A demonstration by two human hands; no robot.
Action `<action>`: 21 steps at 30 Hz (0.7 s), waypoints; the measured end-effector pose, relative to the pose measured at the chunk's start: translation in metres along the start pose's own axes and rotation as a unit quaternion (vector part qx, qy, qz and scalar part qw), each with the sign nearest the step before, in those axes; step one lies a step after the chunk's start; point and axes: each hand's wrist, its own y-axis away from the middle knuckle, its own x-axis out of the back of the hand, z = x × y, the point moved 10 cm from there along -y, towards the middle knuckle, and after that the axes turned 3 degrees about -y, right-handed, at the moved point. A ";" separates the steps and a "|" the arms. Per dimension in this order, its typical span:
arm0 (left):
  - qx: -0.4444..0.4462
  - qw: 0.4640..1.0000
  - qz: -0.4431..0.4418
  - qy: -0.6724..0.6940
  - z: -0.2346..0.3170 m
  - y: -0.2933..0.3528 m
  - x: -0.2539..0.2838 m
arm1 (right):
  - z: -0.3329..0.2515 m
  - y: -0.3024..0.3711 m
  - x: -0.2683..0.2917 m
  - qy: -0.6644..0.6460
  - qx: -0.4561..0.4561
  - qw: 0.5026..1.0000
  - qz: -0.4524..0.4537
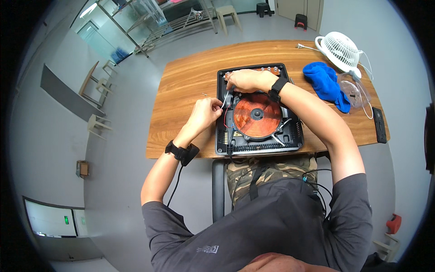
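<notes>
An opened induction cooker (295,131) lies in its black casing near the front edge of the table, with its round copper coil (244,119) exposed. At the left side of the casing, my left hand (206,112) pinches a thin white wire (225,98). Bent over the upper left of the casing, my right hand (250,80) has its fingers curled down where that wire runs up. What its fingertips grip is hidden. A red wire (225,119) loops beside the coil, and loose white leads (277,139) lie at its lower right.
The wooden table (186,75) carries a white fan (340,51), a blue cloth (324,84), a clear plastic piece (354,93) and a black bar-shaped object (379,125) on the right. Tiny metal parts (205,94) lie left of the cooker.
</notes>
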 end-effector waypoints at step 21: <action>-0.079 0.970 0.093 -0.210 0.032 0.017 -0.019 | -0.017 0.008 -0.015 0.031 -0.086 0.992 -0.088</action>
